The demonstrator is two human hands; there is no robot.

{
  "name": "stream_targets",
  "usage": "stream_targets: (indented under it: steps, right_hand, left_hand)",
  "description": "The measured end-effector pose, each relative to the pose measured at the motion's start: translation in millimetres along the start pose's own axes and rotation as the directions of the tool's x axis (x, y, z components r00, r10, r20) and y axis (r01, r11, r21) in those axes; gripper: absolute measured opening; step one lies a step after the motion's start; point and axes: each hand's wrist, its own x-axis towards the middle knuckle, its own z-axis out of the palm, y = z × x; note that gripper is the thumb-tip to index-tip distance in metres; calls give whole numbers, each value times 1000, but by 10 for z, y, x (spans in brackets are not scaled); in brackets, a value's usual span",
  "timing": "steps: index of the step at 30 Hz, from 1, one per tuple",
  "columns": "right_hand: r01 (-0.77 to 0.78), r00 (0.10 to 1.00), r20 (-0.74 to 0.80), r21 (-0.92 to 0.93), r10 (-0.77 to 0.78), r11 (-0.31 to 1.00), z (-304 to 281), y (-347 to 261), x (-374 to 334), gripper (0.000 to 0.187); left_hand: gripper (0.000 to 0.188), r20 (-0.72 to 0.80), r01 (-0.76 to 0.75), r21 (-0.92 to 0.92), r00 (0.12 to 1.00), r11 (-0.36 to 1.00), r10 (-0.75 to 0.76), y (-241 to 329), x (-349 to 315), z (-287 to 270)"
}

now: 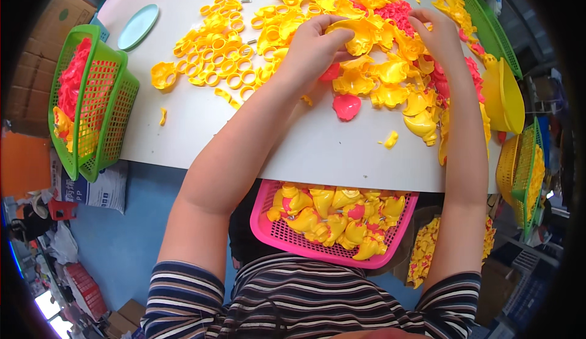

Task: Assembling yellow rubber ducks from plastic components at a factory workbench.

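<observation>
My left hand (317,49) is closed on a curved, hollow yellow plastic shell (356,36), pinched between thumb and fingers above the table. To its right, my right hand (437,32) is over the heap with its fingers curled together; whatever they hold, if anything, is hidden. Under and around both hands lie loose yellow plastic shells (390,70) and a pile of red plastic pieces (397,14). A single red cup-like piece (347,107) rests on the table below the left hand. Several yellow rings (227,64) are spread to the left.
The white table (213,147) carries a pale green oval dish (138,26). Green baskets (116,119) with red and yellow pieces stand at the left edge. A pink basket (262,232) of yellow assembled pieces sits at my lap. A yellow bowl (505,98) is at the right.
</observation>
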Motion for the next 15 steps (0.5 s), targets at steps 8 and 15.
stream_targets:
  steps: [8, 15]
  right_hand:
    - [81, 946, 323, -164, -24, 983, 376, 391, 485, 19]
    - [-97, 967, 213, -192, 138, 977, 215, 137, 318, 18]
  left_hand:
    - [28, -36, 36, -38, 999, 999, -37, -16, 51, -19]
    - [29, -36, 10, -21, 999, 1000, -10, -10, 29, -18]
